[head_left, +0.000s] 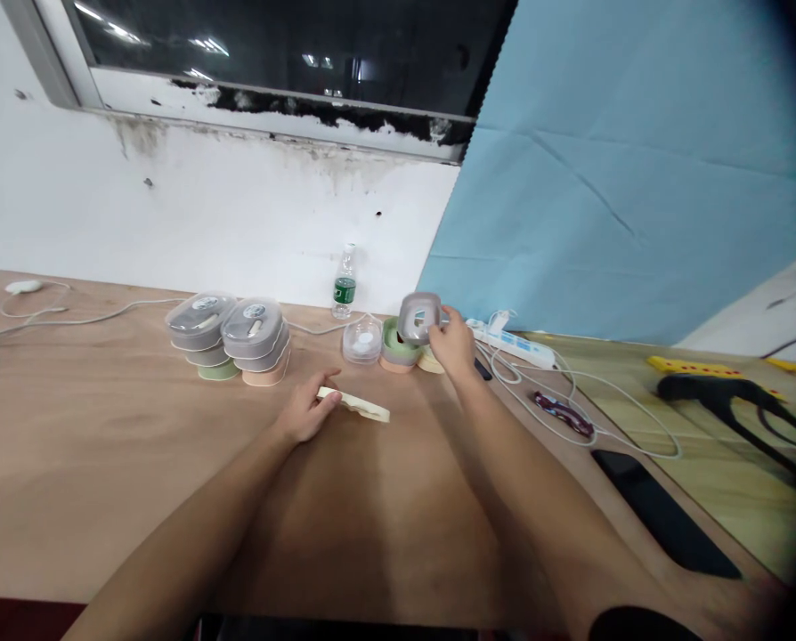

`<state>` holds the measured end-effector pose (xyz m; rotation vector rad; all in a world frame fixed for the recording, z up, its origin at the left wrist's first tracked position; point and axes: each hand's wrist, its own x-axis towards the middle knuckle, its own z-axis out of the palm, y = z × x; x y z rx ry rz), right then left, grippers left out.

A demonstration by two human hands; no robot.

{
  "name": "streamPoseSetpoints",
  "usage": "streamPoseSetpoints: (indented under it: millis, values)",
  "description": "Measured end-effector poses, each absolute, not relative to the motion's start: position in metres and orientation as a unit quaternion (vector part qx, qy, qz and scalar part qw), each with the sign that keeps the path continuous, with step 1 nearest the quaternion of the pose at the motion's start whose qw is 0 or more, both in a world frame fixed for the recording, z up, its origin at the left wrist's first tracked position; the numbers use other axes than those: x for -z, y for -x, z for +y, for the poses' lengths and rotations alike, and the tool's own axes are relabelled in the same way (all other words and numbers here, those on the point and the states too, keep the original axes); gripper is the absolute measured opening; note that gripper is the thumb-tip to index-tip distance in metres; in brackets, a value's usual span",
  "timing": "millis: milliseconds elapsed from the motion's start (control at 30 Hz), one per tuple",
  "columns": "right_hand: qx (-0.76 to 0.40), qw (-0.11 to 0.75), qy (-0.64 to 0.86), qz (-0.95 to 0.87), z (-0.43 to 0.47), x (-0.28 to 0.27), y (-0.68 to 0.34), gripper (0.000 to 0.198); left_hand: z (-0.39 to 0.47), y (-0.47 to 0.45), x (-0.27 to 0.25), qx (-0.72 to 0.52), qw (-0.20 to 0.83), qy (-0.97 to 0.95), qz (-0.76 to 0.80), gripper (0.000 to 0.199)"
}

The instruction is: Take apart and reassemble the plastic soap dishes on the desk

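Observation:
My left hand [310,408] pinches one end of a thin cream-coloured piece [364,408], which is tilted nearly edge-on just above the table, its lower edge uneven. Farther back, my right hand [452,343] is closed on the edge of a grey rounded-square box part [411,331] with a light patch in its middle. That grey part is held up, tilted, in front of a green container [391,338] stacked on an orange one [398,366]. A yellow container [430,362] is partly hidden behind my right hand. Beside the green container lies a clear lid [361,342].
Two stacks of lidded boxes [204,322] [255,331] stand at the left rear. A water bottle [345,285] is near the wall. At right are a power strip [518,345], looped white cables [638,445], a maroon wrapped item [564,415] and a black phone [665,512].

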<state>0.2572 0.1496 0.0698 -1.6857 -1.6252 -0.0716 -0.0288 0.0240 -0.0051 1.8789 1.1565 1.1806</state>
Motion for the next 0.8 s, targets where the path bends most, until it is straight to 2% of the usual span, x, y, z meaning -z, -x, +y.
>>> streamPoseSetpoints:
  millis: [133, 267, 567, 800]
  values:
    - [0.016, 0.345, 0.638, -0.688, 0.155, -0.063, -0.255, 0.043, 0.023, 0.031, 0.003, -0.428, 0.294, -0.725, 0.453, 0.045]
    - [-0.006, 0.326, 0.616, -0.717, 0.157, -0.060, -0.258, 0.044, 0.023, 0.030, 0.004, -0.420, 0.300, -0.720, 0.463, 0.046]
    - [-0.059, 0.344, 0.599, -0.721, 0.159, -0.055, -0.258, 0.042, 0.022, 0.030, 0.002, -0.410, 0.279, -0.729, 0.472, 0.045]
    - [-0.035, 0.353, 0.621, -0.699, 0.156, -0.049, -0.256, 0.039, 0.022, 0.031, 0.005, -0.412, 0.271, -0.737, 0.463, 0.044]
